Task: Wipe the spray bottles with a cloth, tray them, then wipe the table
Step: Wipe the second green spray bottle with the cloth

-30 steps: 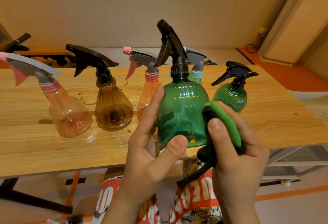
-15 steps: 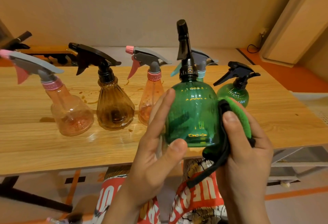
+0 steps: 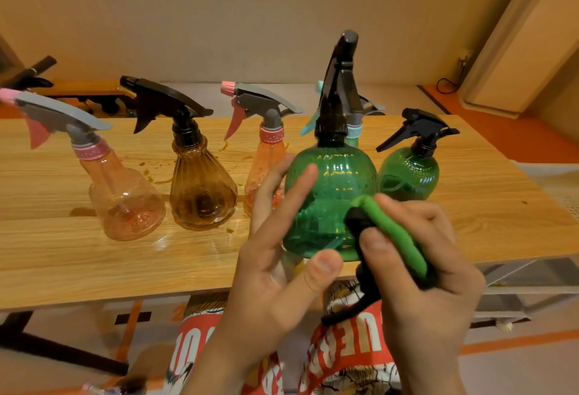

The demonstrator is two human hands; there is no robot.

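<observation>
Head view: a large green spray bottle (image 3: 326, 194) is wiped over the near edge of the table (image 3: 62, 263).
The left hand (image 3: 282, 272) grips it, fingers curled up its 9 o'clock side and thumb at the base. The right hand (image 3: 432, 285) clutches a green-and-black cloth (image 3: 394, 231), pressed against the bottle at 4 o'clock.

The large green bottle (image 3: 329, 194) is held upright over the near edge of the desk (image 3: 62, 263), with a green-and-black cloth (image 3: 393, 238) pressed against its lower right side. Standing behind it are a round pink bottle (image 3: 125, 203), an amber bottle (image 3: 202, 188), a slim pink bottle (image 3: 266, 169), a small green bottle (image 3: 407, 175) and a half-hidden teal-capped bottle (image 3: 355, 127).
</observation>
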